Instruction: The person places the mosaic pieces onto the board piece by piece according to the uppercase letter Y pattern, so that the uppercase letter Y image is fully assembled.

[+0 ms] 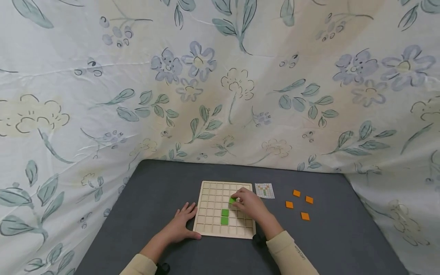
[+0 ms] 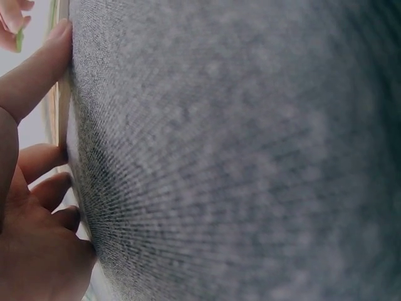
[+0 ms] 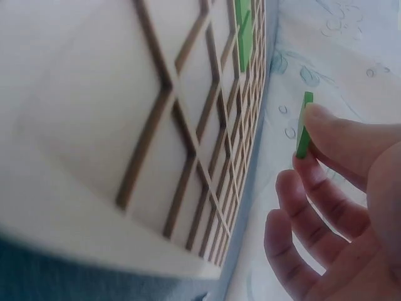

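A square wooden grid board (image 1: 209, 208) lies on the dark table. Two green square tiles (image 1: 224, 216) sit in neighbouring cells of one column. Over the board's upper right half, my right hand (image 1: 251, 205) pinches another green tile (image 3: 304, 125) between thumb and fingertip. The right wrist view shows this tile on edge, held above the grid, with the other fingers loosely bent. My left hand (image 1: 179, 225) rests at the board's left edge, fingers spread. In the left wrist view its thumb (image 2: 39, 74) touches the board's side.
Several orange square tiles (image 1: 305, 216) lie scattered on the table to the right. A small printed pattern card (image 1: 264, 190) is beside the board's upper right corner. Floral fabric (image 1: 206, 126) hangs behind the table and along its sides.
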The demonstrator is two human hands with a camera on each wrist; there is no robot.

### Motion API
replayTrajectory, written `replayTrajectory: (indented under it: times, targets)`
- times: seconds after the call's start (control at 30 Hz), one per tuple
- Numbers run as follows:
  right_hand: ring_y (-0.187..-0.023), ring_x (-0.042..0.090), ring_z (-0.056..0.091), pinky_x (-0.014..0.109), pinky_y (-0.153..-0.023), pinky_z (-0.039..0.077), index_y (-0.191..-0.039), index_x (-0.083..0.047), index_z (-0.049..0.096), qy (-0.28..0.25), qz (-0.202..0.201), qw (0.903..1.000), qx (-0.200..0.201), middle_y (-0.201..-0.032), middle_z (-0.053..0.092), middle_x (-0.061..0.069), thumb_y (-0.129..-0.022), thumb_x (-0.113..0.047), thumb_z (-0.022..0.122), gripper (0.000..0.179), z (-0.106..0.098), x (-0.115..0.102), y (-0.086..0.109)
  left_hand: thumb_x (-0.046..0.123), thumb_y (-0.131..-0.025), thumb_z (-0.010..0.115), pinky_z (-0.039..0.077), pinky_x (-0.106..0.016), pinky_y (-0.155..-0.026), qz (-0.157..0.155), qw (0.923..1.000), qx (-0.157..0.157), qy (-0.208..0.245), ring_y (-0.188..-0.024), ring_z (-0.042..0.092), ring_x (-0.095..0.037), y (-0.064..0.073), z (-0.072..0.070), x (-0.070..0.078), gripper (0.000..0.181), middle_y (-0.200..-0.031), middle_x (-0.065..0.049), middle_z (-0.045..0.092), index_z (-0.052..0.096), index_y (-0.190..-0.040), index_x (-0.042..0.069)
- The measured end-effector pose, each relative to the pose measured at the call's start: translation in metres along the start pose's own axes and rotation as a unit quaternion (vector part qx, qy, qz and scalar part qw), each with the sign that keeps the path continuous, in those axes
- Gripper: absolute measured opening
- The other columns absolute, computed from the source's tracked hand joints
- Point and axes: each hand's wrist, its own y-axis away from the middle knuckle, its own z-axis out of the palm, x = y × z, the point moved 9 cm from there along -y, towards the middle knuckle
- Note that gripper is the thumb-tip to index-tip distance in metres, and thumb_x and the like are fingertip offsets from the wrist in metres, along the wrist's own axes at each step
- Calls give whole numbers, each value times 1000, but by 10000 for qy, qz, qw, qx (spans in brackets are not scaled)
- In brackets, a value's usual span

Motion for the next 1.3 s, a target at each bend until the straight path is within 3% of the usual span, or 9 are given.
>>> replayTrajectory:
  times: [0.57,1.07,1.3]
  targets:
    - [-82,10,60,27,-68,51,-111,-18,79,-69,225,9986,-474,-106,67,-1,-90,-25,78,22,27,-4,-23,51,-70,89,8,-66,-122,-31,10000,-40,73,-156,8,-42,-2,-5,2,112,-167,-15,23,35,-157,6]
    - [-84,14,61,32,-68,53,-107,-15,79,-38,505,9961,-717,-99,66,0,-91,-20,76,17,35,-14,-32,49,-71,89,7,-68,-121,32,9998,-115,128,-155,8,-44,-2,-9,2,110,-167,-17,23,35,-157,4]
    - [-86,13,63,33,-69,53,-114,-17,77,-34,648,9959,-628,-109,66,2,-93,-22,72,22,28,-13,-32,51,-71,88,8,-69,-120,79,9998,-112,134,-155,8,-45,-3,-8,1,111,-166,-18,23,35,-157,4]
